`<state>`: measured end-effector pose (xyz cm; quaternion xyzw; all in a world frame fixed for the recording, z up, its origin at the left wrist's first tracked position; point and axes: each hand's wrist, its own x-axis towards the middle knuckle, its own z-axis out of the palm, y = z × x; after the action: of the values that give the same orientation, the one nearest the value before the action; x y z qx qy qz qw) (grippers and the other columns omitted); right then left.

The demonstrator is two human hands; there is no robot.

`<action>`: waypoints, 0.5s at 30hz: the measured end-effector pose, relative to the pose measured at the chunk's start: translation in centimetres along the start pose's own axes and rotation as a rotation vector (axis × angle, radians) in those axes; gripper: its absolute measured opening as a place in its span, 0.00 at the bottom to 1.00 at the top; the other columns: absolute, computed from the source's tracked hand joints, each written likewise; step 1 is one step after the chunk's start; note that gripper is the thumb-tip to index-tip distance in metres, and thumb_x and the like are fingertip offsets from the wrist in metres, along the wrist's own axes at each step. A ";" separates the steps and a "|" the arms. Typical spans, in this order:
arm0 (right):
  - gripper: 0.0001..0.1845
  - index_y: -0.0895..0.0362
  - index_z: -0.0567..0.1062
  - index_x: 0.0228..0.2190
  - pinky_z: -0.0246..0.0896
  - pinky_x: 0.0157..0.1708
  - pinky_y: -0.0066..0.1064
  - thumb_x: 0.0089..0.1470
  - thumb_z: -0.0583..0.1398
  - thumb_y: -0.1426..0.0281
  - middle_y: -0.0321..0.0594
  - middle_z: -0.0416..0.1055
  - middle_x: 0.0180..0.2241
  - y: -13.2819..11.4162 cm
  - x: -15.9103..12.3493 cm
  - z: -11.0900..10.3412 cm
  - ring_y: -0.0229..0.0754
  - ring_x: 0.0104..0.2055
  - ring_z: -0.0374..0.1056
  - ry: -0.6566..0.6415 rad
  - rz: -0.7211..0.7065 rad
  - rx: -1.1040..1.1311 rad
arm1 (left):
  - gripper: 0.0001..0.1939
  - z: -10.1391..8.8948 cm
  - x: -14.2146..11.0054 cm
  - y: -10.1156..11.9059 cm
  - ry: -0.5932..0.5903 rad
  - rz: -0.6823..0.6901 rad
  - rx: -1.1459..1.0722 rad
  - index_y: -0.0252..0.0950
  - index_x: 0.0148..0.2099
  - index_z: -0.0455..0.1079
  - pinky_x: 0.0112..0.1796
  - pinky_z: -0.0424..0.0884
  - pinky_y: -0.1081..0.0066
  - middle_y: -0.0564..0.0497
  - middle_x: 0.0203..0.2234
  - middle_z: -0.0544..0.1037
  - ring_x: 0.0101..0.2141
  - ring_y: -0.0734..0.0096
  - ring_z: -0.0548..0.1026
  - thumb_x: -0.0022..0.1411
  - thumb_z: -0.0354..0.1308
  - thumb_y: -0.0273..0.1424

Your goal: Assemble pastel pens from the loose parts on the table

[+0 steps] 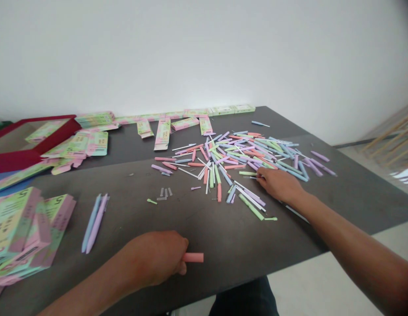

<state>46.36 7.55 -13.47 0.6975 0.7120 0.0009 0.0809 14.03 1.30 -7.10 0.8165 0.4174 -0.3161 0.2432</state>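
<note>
My left hand point(157, 256) is closed around a coral-pink pen barrel point(193, 257), whose end sticks out to the right over the near part of the table. At the right of a heap of pastel pen parts point(220, 153), my right hand point(279, 184) reaches down with its fingers pinched together. What lies between those fingertips is too small to make out; a light green pen piece point(247, 173) is just beside them. Below the heap lie white refills point(251, 199) and a green barrel point(250, 207). Two whole pens, one blue point(91, 224) and one purple point(97, 224), rest side by side at the left.
Pastel cartons point(12, 228) are stacked at the near left. Flattened cartons point(80, 145) lie behind them by a dark red box point(35, 149). More cartons point(162, 134) line the wall. Small clear pieces point(164, 192) and a green clip point(151, 201) lie mid-table point(124, 193).
</note>
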 end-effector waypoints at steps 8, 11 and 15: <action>0.14 0.53 0.71 0.39 0.49 0.25 0.31 0.58 0.50 0.62 0.44 0.75 0.35 -0.3 0.2 0.1 0.47 0.34 0.69 0.036 -0.051 0.052 | 0.09 0.1 -0.1 -0.1 0.004 0.011 -0.040 0.36 0.35 0.74 0.21 0.57 0.71 0.47 0.27 0.79 0.28 0.60 0.77 0.53 0.55 0.32; 0.14 0.54 0.71 0.38 0.50 0.27 0.31 0.59 0.49 0.63 0.44 0.75 0.35 0.1 0.2 0.0 0.47 0.35 0.69 0.057 -0.054 0.069 | 0.09 0.2 -0.2 -0.1 0.011 -0.002 -0.030 0.36 0.35 0.74 0.24 0.60 0.71 0.47 0.28 0.79 0.29 0.61 0.77 0.53 0.55 0.31; 0.13 0.54 0.71 0.35 0.50 0.27 0.31 0.58 0.49 0.63 0.45 0.75 0.35 0.5 0.1 0.0 0.47 0.34 0.68 0.022 -0.058 0.046 | 0.10 0.4 -0.1 0.0 0.013 0.002 -0.035 0.36 0.36 0.74 0.24 0.61 0.70 0.46 0.29 0.80 0.29 0.60 0.77 0.53 0.55 0.33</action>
<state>46.85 7.70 -13.41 0.6781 0.7327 -0.0101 0.0570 13.82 1.01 -7.25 0.8145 0.4237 -0.3034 0.2550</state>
